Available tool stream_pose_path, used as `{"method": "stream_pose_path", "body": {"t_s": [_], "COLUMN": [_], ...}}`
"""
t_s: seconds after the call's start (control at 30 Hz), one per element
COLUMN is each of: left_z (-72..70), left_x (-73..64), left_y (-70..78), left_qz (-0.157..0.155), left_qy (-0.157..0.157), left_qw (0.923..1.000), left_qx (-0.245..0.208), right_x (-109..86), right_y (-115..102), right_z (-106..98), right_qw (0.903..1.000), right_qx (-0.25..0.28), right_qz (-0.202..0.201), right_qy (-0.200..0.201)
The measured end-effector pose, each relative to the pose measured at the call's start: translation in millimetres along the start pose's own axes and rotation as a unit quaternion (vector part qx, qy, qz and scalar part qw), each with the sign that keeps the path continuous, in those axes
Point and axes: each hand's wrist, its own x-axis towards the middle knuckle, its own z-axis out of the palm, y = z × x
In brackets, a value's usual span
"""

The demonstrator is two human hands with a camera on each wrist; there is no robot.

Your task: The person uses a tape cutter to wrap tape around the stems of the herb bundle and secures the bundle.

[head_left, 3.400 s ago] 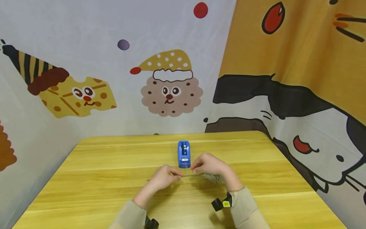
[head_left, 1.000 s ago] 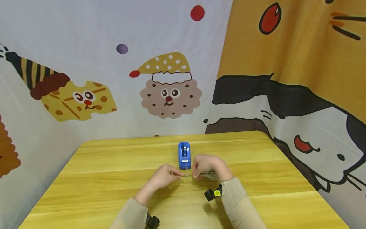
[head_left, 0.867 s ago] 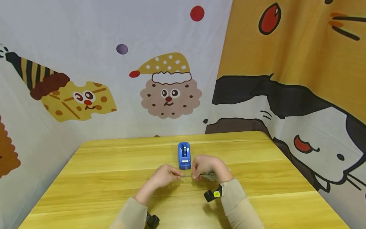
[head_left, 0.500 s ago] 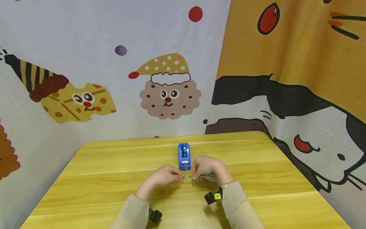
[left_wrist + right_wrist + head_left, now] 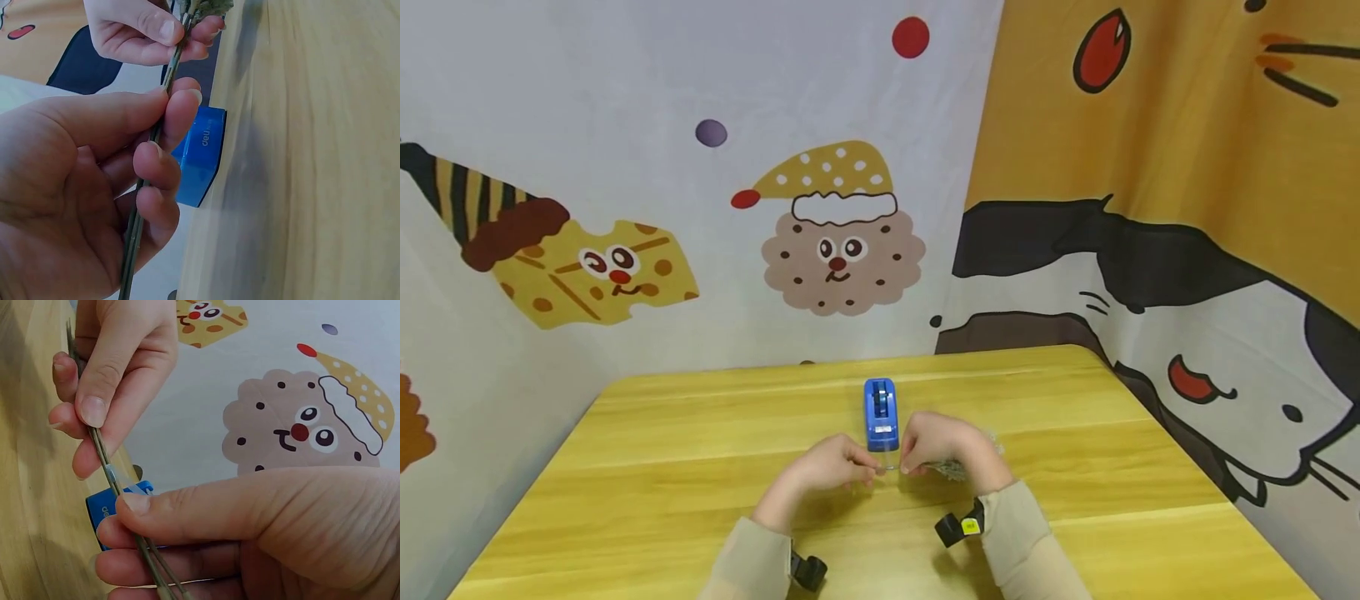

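Note:
Several thin dried flower stems (image 5: 133, 237) run between the two hands, held above the table. The left hand (image 5: 831, 463) pinches them between thumb and fingers, their lower ends lying along its palm. A short way along, the right hand (image 5: 936, 442) pinches the same stems, with the grey-green flower heads (image 5: 951, 472) partly hidden beneath its wrist. Between the hands, a piece of clear tape (image 5: 114, 475) sticks to the stems. It stretches towards a blue tape dispenser (image 5: 881, 417), which stands just beyond the fingers.
The wooden table (image 5: 685, 433) extends around the hands. Behind it hangs a cartoon-printed cloth (image 5: 842, 92). Small black cameras (image 5: 808, 572) are worn at both wrists.
The right hand has come down from near the dispenser's front to pinch the stems beside the left hand. Over the last second, the stems shift slightly between the fingers.

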Motion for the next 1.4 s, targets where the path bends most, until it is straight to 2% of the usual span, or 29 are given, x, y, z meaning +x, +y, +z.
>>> {"method": "stream_pose_path", "body": {"t_s": [0.3,0.53,0.87,1.13,1.4], "left_z": [1.9,-3.7,-2.8,-1.2,3.5], "left_x": [0.8,2.7,0.4,1.4,2.6], "left_y": [-2.0,-5.5,-6.4,-6.6,-5.8], "left_qz": [-0.008,0.005,0.003,0.007,-0.007], "left_qy": [0.025,0.027,0.015,0.051,0.082], "left_qw": [0.9997,0.9995,0.9998,0.9985,0.9964], "left_qx": [-0.004,-0.014,-0.015,-0.016,-0.018], "right_x": [1.8,9.0,9.9,4.4,4.9], "right_y": [-1,2,9,7,4], "right_z": [4,5,8,-1,-1], "right_qw": [0.9993,0.9979,0.9994,0.9979,0.9983], "right_qx": [-0.032,-0.057,0.006,-0.004,-0.024], "right_qz": [-0.001,-0.016,-0.025,-0.054,-0.035], "right_qy": [0.021,0.025,0.024,0.037,0.040]}}
